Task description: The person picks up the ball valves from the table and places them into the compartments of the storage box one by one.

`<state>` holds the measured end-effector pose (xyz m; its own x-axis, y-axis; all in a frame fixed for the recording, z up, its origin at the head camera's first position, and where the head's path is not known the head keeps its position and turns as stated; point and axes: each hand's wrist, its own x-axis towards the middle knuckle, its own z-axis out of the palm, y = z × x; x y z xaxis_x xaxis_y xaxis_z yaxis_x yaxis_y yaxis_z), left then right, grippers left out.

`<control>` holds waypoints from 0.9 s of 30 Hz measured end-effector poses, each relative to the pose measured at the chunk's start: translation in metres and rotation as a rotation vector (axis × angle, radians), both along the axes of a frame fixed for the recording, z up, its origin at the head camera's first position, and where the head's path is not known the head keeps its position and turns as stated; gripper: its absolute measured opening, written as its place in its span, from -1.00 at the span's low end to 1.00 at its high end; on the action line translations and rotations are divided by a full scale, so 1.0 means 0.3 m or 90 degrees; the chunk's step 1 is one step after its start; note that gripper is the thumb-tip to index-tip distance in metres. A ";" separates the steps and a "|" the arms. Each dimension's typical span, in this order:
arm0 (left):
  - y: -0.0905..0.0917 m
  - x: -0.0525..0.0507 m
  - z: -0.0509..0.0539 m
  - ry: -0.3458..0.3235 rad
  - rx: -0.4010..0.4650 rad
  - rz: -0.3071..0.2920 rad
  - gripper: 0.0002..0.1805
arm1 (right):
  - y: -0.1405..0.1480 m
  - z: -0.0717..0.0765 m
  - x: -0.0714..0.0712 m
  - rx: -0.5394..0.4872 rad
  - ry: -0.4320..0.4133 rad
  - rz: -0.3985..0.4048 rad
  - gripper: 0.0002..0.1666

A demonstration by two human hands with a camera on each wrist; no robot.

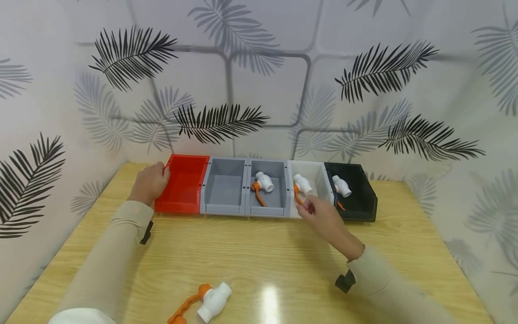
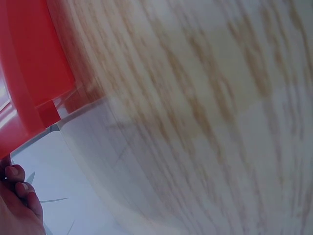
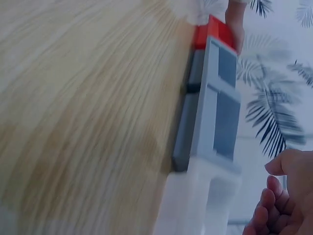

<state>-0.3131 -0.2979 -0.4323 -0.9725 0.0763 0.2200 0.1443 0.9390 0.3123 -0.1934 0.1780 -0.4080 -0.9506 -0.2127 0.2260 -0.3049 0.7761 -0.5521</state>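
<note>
My left hand grips the left rim of the red bin, its fingers curled at the edge. Over the front of the white bin is my right hand, close to the orange handle of a white ball valve lying inside. In the right wrist view the thumb and fingers of my right hand are apart, with nothing between them. Similar valves lie in the right grey bin, a valve, and in the black bin, another valve.
The bins stand joined in a row against a leaf-patterned wall. The left grey bin sits beside the red one; the black bin ends the row. Another orange-handled valve lies on the wooden table near the front.
</note>
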 end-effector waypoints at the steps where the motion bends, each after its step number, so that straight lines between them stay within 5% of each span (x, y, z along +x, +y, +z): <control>1: 0.000 0.001 0.000 -0.002 -0.001 0.000 -0.65 | 0.026 -0.004 0.004 0.008 0.000 -0.007 -0.77; 10: 0.003 0.008 0.008 -0.011 -0.002 0.002 -0.65 | 0.274 -0.036 0.008 0.103 0.006 -0.106 -0.72; 17: 0.000 -0.001 0.005 0.013 -0.004 -0.008 -0.65 | 0.442 -0.010 -0.016 0.157 0.093 -0.160 -0.67; 27: -0.002 -0.002 -0.003 0.006 0.003 -0.009 -0.64 | 0.581 -0.018 -0.105 0.183 0.098 -0.209 -0.60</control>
